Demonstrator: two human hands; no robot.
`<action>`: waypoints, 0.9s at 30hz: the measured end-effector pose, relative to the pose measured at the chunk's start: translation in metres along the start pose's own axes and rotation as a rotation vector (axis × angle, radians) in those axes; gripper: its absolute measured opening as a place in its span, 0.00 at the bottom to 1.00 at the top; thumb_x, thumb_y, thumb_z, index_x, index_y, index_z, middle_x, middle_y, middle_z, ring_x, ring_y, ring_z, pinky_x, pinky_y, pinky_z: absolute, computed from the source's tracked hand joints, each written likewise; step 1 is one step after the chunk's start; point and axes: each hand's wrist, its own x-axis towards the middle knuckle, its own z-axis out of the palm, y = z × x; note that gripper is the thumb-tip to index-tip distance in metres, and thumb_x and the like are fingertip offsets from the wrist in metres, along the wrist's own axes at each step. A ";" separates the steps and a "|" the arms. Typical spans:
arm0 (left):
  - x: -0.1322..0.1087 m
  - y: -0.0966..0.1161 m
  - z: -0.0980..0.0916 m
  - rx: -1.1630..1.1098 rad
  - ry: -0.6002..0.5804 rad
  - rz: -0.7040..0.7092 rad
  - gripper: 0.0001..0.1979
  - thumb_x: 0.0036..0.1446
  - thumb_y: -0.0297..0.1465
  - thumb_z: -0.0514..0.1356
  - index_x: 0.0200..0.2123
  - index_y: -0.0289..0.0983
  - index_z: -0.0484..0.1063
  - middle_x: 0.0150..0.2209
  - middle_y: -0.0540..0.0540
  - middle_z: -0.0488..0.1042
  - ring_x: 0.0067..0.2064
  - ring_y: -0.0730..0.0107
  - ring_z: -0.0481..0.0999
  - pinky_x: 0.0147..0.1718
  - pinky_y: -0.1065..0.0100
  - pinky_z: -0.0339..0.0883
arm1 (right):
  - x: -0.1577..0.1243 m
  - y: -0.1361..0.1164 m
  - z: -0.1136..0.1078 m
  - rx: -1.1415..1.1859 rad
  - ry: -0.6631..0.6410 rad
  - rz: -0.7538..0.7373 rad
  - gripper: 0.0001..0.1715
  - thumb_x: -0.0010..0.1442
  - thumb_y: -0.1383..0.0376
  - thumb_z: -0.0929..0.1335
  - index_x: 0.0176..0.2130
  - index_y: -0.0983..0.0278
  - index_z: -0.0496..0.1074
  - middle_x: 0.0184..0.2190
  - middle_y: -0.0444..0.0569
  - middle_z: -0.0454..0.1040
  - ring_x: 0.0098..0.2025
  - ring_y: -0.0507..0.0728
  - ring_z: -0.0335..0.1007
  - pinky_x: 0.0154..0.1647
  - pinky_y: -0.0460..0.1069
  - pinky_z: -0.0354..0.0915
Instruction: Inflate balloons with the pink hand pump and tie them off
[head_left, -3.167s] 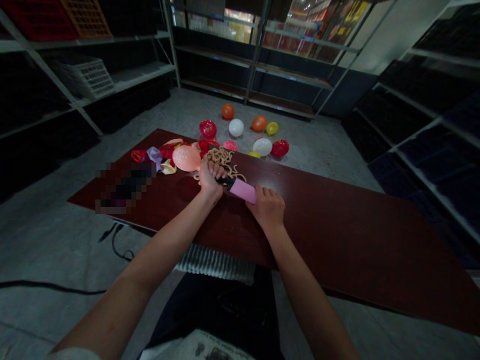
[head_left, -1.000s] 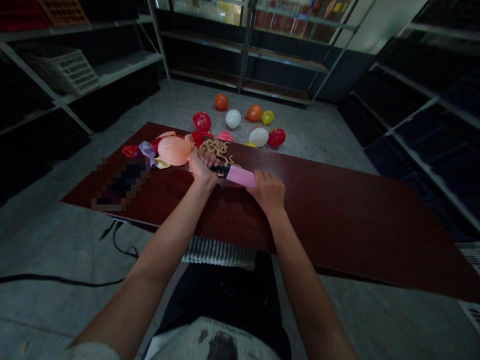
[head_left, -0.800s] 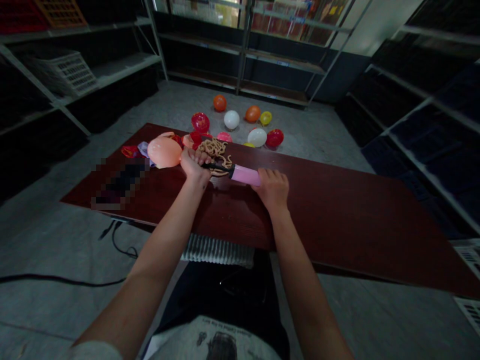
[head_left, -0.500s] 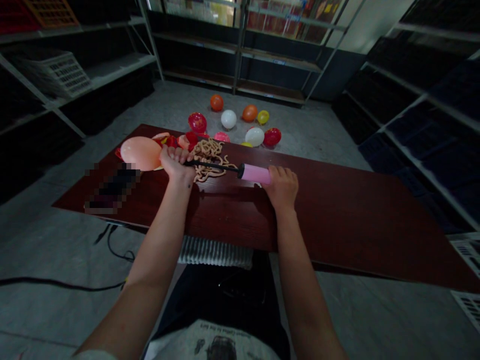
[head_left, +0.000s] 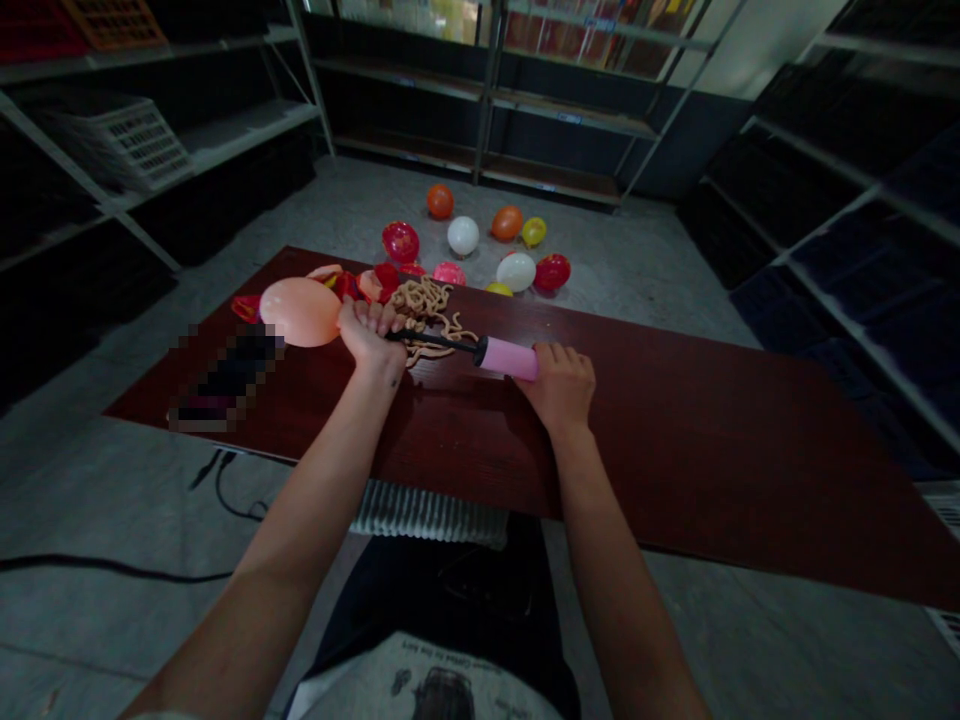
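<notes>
A peach balloon, round and inflated, sticks out to the left of my left hand. That hand is closed around the balloon's neck and the end of the pump's black rod. My right hand is wrapped round the right end of the pink pump. The black rod spans the gap between both hands, just above the dark red table. Behind the rod lies a heap of curly tan balloons. Red and peach deflated balloons lie behind my left hand.
A blurred dark object lies on the table's left part. Beyond the table, several balloons rest on the floor, among them a white one and an orange one. Metal shelves stand behind. A black cable runs across the floor at left.
My left hand and the peach balloon have shifted right, closer to my right hand. Less of the black rod shows between my hands. The view has shifted slightly.
</notes>
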 end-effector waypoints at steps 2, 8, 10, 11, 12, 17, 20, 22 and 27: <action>-0.005 -0.008 0.000 -0.013 -0.022 -0.033 0.26 0.71 0.32 0.50 0.20 0.38 0.43 0.17 0.57 0.39 0.15 0.79 0.42 0.17 0.72 0.43 | 0.001 -0.007 -0.001 0.011 -0.020 -0.022 0.16 0.59 0.58 0.72 0.44 0.65 0.73 0.40 0.56 0.78 0.42 0.63 0.68 0.40 0.53 0.52; -0.019 -0.037 0.002 0.027 -0.057 -0.111 0.26 0.71 0.31 0.48 0.19 0.39 0.45 0.15 0.56 0.41 0.15 0.78 0.42 0.15 0.71 0.43 | 0.002 -0.030 0.002 0.051 -0.067 -0.061 0.13 0.59 0.58 0.70 0.40 0.65 0.73 0.36 0.56 0.79 0.37 0.61 0.71 0.37 0.52 0.52; -0.020 -0.042 0.002 0.044 -0.047 -0.141 0.26 0.71 0.32 0.49 0.19 0.39 0.45 0.15 0.56 0.41 0.14 0.78 0.43 0.14 0.72 0.43 | 0.001 -0.034 0.003 0.056 -0.070 -0.063 0.13 0.59 0.58 0.69 0.39 0.65 0.73 0.35 0.56 0.79 0.36 0.61 0.71 0.36 0.52 0.53; -0.020 -0.043 0.002 0.049 -0.043 -0.156 0.26 0.71 0.32 0.49 0.19 0.39 0.44 0.15 0.56 0.41 0.14 0.78 0.43 0.14 0.72 0.43 | 0.001 -0.035 0.004 0.059 -0.068 -0.065 0.13 0.59 0.58 0.69 0.39 0.65 0.73 0.35 0.56 0.79 0.36 0.61 0.71 0.36 0.52 0.53; -0.019 -0.043 0.001 0.048 -0.040 -0.165 0.26 0.71 0.32 0.49 0.19 0.39 0.44 0.15 0.56 0.42 0.14 0.78 0.43 0.14 0.72 0.43 | 0.001 -0.036 0.005 0.061 -0.064 -0.067 0.13 0.59 0.58 0.69 0.39 0.65 0.73 0.35 0.56 0.79 0.36 0.61 0.71 0.37 0.52 0.53; -0.009 -0.036 -0.001 0.014 -0.039 -0.157 0.25 0.71 0.31 0.49 0.20 0.39 0.44 0.15 0.57 0.42 0.14 0.79 0.43 0.15 0.73 0.44 | 0.003 -0.037 0.005 0.058 -0.025 -0.079 0.14 0.62 0.57 0.67 0.41 0.64 0.74 0.36 0.55 0.79 0.37 0.61 0.71 0.37 0.53 0.53; -0.005 -0.033 -0.003 0.012 -0.045 -0.148 0.25 0.70 0.31 0.51 0.20 0.39 0.44 0.15 0.58 0.43 0.14 0.79 0.44 0.15 0.73 0.44 | 0.005 -0.036 0.004 0.045 -0.017 -0.090 0.15 0.64 0.57 0.66 0.44 0.65 0.74 0.37 0.56 0.79 0.39 0.62 0.70 0.38 0.53 0.52; -0.004 -0.030 -0.003 0.000 -0.042 -0.136 0.25 0.69 0.30 0.51 0.20 0.39 0.44 0.15 0.58 0.43 0.14 0.79 0.44 0.15 0.72 0.44 | 0.005 -0.034 0.003 0.033 -0.012 -0.097 0.15 0.64 0.58 0.66 0.46 0.64 0.74 0.38 0.56 0.79 0.41 0.62 0.69 0.39 0.53 0.52; 0.001 -0.019 -0.005 -0.020 -0.012 -0.116 0.24 0.70 0.31 0.51 0.21 0.39 0.45 0.15 0.58 0.44 0.14 0.81 0.46 0.16 0.73 0.45 | 0.002 -0.019 0.000 -0.012 0.007 -0.097 0.18 0.64 0.57 0.69 0.50 0.63 0.73 0.41 0.55 0.78 0.43 0.64 0.67 0.42 0.55 0.51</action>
